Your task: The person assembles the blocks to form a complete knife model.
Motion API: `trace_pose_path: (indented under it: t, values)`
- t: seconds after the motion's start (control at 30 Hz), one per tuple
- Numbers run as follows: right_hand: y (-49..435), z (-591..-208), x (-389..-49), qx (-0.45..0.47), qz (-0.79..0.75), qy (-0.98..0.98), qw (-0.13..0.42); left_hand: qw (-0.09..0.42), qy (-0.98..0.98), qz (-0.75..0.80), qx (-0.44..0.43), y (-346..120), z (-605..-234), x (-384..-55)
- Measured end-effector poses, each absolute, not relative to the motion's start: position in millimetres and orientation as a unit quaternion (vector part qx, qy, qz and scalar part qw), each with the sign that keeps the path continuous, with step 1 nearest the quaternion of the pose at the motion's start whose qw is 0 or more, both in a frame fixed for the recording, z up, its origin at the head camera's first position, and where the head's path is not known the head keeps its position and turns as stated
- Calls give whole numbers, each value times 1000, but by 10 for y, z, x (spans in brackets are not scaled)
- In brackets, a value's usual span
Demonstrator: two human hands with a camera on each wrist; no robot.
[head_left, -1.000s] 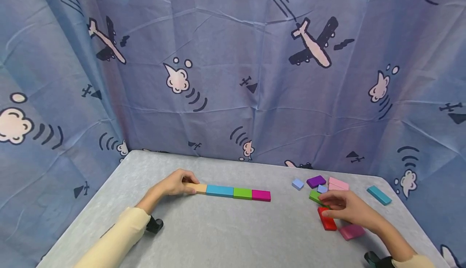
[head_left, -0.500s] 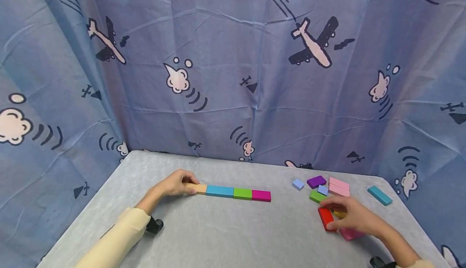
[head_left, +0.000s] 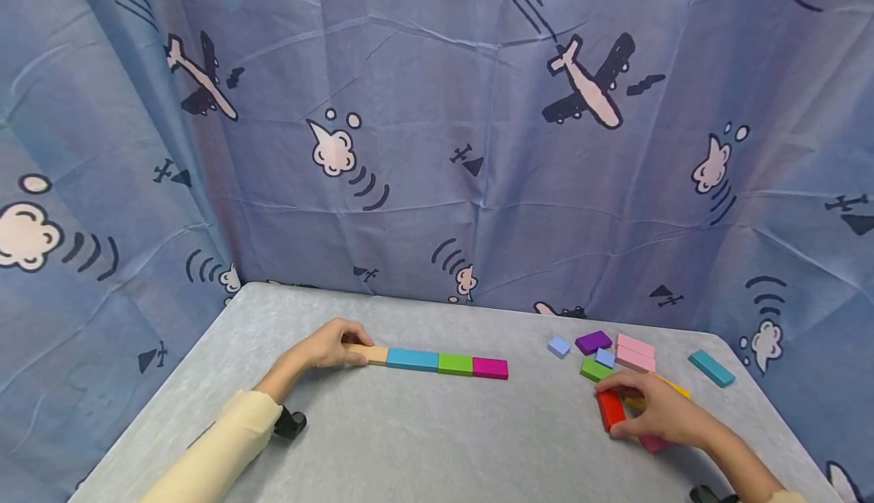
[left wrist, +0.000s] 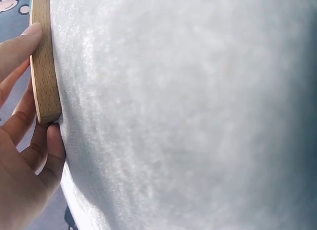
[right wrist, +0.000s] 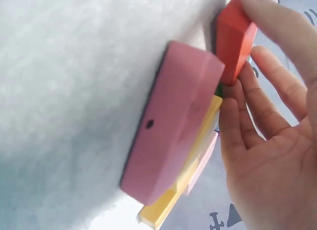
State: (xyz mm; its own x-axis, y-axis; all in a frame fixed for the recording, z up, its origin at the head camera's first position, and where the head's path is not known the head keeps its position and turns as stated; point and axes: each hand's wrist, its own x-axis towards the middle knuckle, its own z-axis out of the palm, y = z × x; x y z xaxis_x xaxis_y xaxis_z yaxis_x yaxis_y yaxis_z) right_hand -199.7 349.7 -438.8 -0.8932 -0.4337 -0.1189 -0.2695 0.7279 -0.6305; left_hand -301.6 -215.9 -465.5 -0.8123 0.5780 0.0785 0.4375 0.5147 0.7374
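Note:
My left hand (head_left: 329, 345) grips a plain wooden block (left wrist: 45, 66) at the left end of a row, thumb on one side and fingers around the other. The row continues rightward with a blue block (head_left: 413, 359), a green block (head_left: 455, 364) and a magenta block (head_left: 490, 368), end to end. Over the loose blocks at the right, my right hand (head_left: 665, 412) pinches a red block (head_left: 611, 410) between thumb and fingertips. In the right wrist view a dusky pink block (right wrist: 171, 121) lies beside this hand, with yellow blocks (right wrist: 161, 205) behind it.
Beyond the right hand lie a second green block (head_left: 596, 369), a purple block (head_left: 593, 341), pink blocks (head_left: 635, 351) and small light-blue blocks (head_left: 558, 346). A teal block (head_left: 712, 367) sits further right. A patterned curtain (head_left: 437, 146) hangs behind the grey-white table (head_left: 410, 442).
My right hand has drawn back slightly from the second green block and taken hold of the red block, uncovering a yellow block. The left hand and the row have stayed put.

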Motion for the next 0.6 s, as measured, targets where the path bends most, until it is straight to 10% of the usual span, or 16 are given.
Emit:
trace_pose_path:
  t: [0.6]
  values:
    - [3355,-4340,-2011,-221,-414,880,78,87,865,399,291,-2156,-4652,-3013]
